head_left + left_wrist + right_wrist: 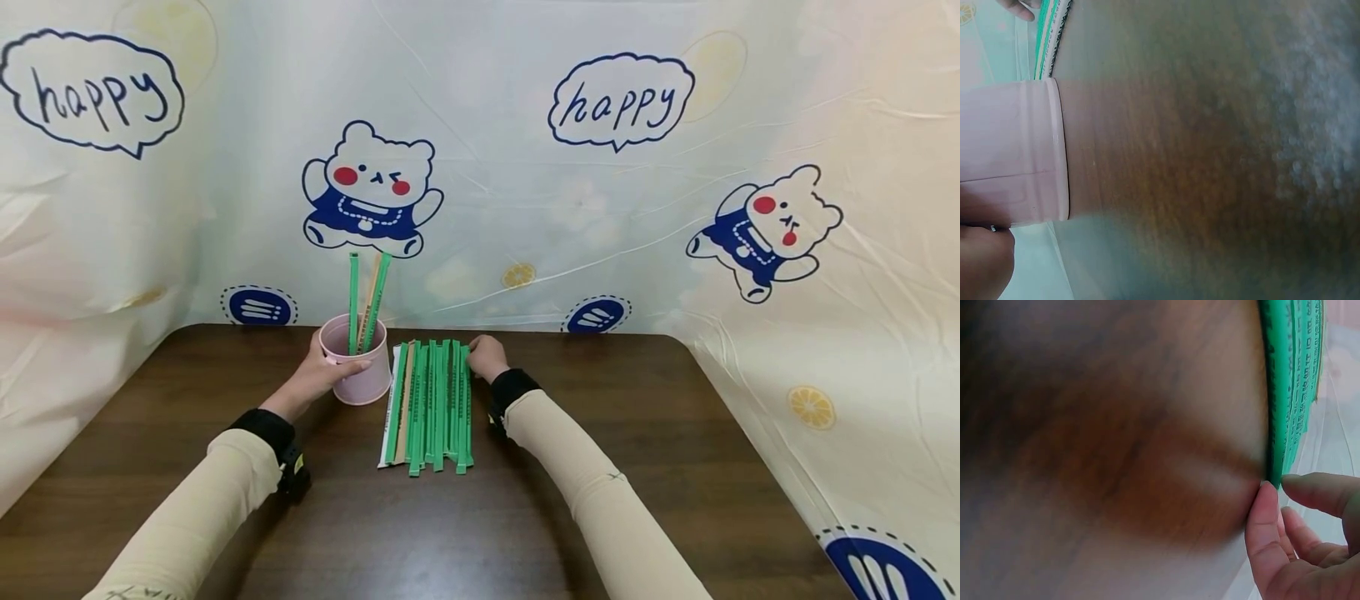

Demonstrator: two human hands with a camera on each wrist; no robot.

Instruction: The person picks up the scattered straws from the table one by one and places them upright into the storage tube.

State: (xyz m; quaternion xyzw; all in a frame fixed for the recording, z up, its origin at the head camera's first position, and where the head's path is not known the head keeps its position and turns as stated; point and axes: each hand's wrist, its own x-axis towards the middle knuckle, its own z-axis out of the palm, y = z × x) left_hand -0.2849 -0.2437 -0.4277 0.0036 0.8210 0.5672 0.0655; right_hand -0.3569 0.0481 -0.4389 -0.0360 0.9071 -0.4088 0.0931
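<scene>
A pink cup [363, 383] stands upright on the table, holding two green strips and a tan one that lean inside it. Curled round the cup's left side is the left hand [318, 373], its thumb across the front; the left wrist view shows the cup [1013, 150] and part of that hand [984, 259]. Several green-wrapped sticks [438, 408] lie side by side right of the cup, with a tan and a white one at their left. The right hand [489, 358] is at the far right end of the row. In the right wrist view, its thumb and forefinger [1310, 531] pinch the outermost green stick's end [1279, 425].
A brown wooden table [645, 467] extends round the cup and sticks. Behind it hangs a pale printed cloth [495, 167] with bears, lemon slices and lettering, which also runs down both sides of the table.
</scene>
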